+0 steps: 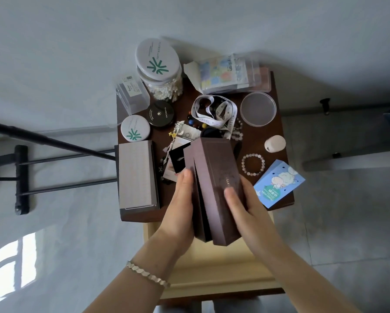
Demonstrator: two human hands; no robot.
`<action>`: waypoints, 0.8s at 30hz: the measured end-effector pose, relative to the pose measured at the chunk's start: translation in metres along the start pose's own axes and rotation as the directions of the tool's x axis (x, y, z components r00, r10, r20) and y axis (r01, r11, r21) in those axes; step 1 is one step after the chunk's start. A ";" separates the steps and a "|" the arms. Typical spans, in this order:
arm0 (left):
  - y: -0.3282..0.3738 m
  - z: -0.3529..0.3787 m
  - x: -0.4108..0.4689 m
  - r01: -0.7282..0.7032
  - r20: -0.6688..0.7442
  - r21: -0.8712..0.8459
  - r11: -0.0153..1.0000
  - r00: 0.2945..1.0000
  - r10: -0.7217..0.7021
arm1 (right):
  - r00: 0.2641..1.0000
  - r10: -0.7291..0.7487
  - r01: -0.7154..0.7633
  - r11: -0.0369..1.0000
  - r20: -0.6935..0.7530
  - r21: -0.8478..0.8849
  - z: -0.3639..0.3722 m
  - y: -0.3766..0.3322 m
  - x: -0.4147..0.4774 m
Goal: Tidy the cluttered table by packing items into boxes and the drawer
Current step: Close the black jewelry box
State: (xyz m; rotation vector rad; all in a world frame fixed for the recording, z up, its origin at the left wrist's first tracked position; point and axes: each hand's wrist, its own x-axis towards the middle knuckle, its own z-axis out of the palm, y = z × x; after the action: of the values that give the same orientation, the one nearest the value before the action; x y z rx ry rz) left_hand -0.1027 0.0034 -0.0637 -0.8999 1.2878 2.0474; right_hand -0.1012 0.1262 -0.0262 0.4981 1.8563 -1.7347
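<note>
Both hands hold the brown box (214, 184) in the air over the near edge of the counter (257, 136), its long axis running away from the person and its far end tilted up. The left hand (180, 208) clasps the box's left side, thumb lying along the upper edge; its other fingers go under the box and are hidden. The right hand (246, 204) clasps the right side, thumb (231, 197) pressed flat on the top face near some faint gold lettering, with the rest of its fingers behind the box. So the fingers of both hands are clamped on the box, which sits between the two palms. A dark seam runs lengthwise down the box's left part; it may be a lid sitting slightly off its base, but the view does not settle that.

A metal bracelet (147, 274) circles the left wrist. Below the hands, a cream drawer (212, 267) stands pulled out from under the counter.

On the counter, a grey box (136, 175) lies at the left edge. Behind it are a round tin (135, 128), a black compact (161, 112), a clear case (133, 93) and a jar of cotton swabs (159, 71). A tape measure (214, 109) is coiled loosely at the middle, with a clear round tub (258, 108) to its right. A bead bracelet (252, 164) and a blue packet (278, 182) lie just right of the held box.
</note>
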 end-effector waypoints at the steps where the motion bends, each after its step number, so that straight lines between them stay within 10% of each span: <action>1: 0.000 0.000 -0.001 0.007 -0.003 0.003 1.000 1.000 -0.007 | 1.000 -0.016 0.016 1.000 0.010 -0.002 0.003 0.002 -0.003; 9: -0.005 0.000 -0.014 0.156 -0.004 -0.156 0.975 0.987 -0.159 | 0.999 0.010 -0.007 0.998 0.045 -0.060 0.010 0.022 -0.010; 19: -0.027 -0.041 -0.021 0.114 -0.208 0.456 0.883 0.978 -0.019 | 0.958 0.212 -0.156 0.950 0.193 -0.270 0.007 0.058 -0.004; 24: -0.071 -0.107 -0.008 0.377 -0.490 0.417 0.827 0.860 -0.145 | 0.884 0.387 -0.184 0.804 0.262 -0.566 0.026 0.122 0.004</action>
State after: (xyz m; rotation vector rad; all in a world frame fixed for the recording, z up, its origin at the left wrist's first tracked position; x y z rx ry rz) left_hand -0.0192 -0.0682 -0.1302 -1.2439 1.7091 1.2227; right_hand -0.0262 0.1124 -0.1256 0.1997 1.7650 -0.9645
